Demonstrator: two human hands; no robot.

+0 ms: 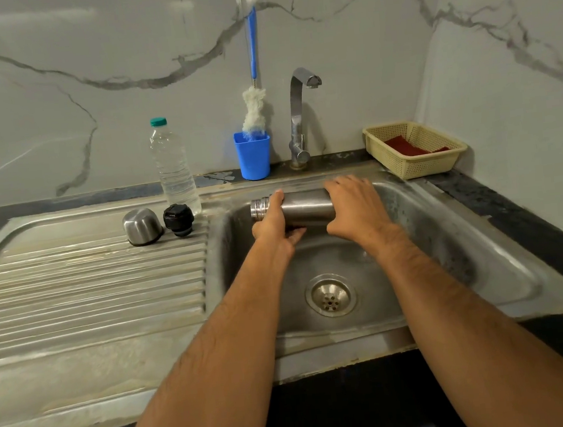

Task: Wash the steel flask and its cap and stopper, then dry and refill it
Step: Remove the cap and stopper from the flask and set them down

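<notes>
The steel flask (303, 208) lies sideways over the sink basin (413, 235), its threaded open mouth pointing left. My left hand (274, 226) grips it just behind the neck. My right hand (355, 211) wraps over its base end, hiding that part. On the draining board (74, 285) to the left the steel cap (141, 225) stands upside down, and the black stopper (178, 219) sits right beside it.
A plastic water bottle (174, 168) stands behind the stopper. A blue cup (254, 155) holds a hanging bottle brush (255, 105). The tap (300, 115), not running, rises behind the basin. A cream basket (415, 148) with a red cloth sits at back right.
</notes>
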